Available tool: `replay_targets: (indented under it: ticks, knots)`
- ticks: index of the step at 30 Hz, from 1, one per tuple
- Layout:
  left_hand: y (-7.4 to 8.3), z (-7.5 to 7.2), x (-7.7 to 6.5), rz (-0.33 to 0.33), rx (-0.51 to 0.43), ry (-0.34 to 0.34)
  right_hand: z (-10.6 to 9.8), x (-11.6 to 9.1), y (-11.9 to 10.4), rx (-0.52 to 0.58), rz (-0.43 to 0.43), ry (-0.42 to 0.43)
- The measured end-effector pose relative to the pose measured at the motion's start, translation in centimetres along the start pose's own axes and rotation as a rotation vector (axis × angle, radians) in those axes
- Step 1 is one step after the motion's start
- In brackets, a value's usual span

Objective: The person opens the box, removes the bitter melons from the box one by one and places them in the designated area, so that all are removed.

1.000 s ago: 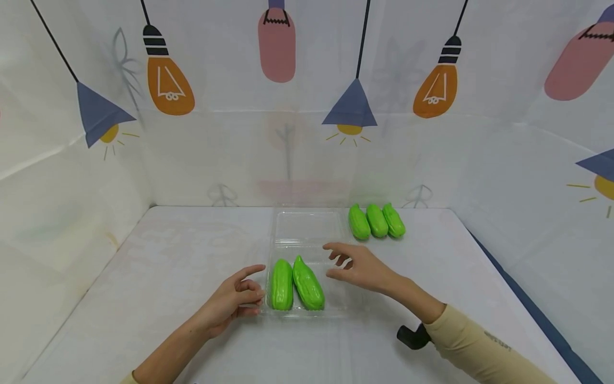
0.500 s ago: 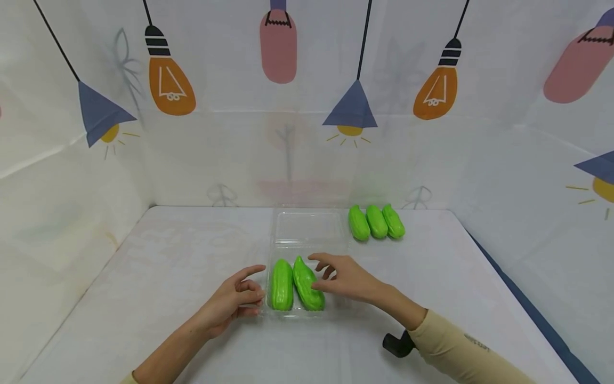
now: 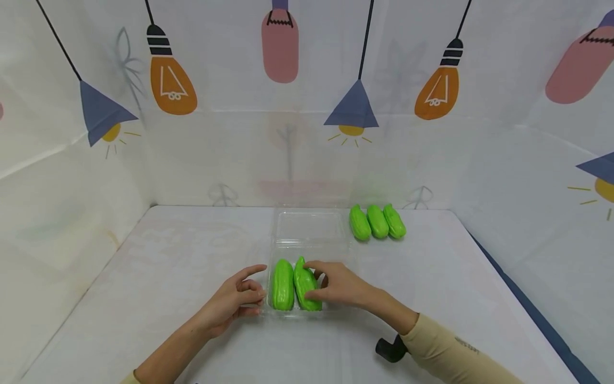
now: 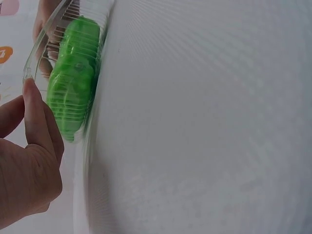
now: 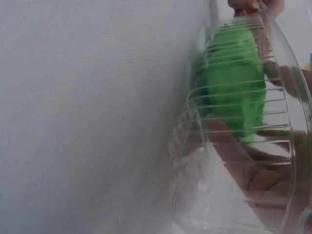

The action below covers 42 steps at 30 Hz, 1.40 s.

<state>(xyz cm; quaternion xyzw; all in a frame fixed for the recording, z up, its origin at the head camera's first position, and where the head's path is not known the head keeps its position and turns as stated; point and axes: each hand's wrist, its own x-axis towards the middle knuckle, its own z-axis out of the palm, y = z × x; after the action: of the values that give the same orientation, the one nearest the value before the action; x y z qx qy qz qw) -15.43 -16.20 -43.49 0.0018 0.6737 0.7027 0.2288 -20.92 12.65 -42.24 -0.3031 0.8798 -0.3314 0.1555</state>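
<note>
Two glossy bright green bitter melons lie side by side in the lower half of an unlidded clear plastic box [image 3: 307, 249]. My right hand [image 3: 342, 285] holds the right bitter melon [image 3: 303, 280], thumb on its near part and index finger near its far end. In the right wrist view, those fingers show through the ribbed box wall. The left bitter melon [image 3: 282, 285] lies untouched along the box's left side. At the left rim, my left hand [image 3: 235, 301] pinches the edge with its thumb and curled fingers, index finger stretched out; the left wrist view shows a fingertip on that rim.
Three more bitter melons [image 3: 378, 222] lie in a row at the table's far edge, right of the box's raised lid half [image 3: 309, 226]. A black wrist-camera mount [image 3: 390, 349] hangs under the right sleeve. A white printed curtain [image 3: 307, 160] stands behind the white table [image 3: 206, 240].
My right hand has come left and down from beside the box onto the right bitter melon and taken hold of it. That bitter melon has shifted slightly. The left hand has stayed at the rim.
</note>
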Motion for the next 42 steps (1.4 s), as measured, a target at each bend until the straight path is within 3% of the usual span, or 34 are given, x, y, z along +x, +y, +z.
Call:
replay_targets:
  ticks: [25,42]
  knots:
    - [-0.2,0.0,0.2,0.003,0.010,0.001,0.7,0.1,-0.7,-0.062,0.038,0.007]
    - [-0.1,0.1,0.2,-0.003,0.002,-0.010,0.1,-0.5,-1.1,0.000,0.043,0.005]
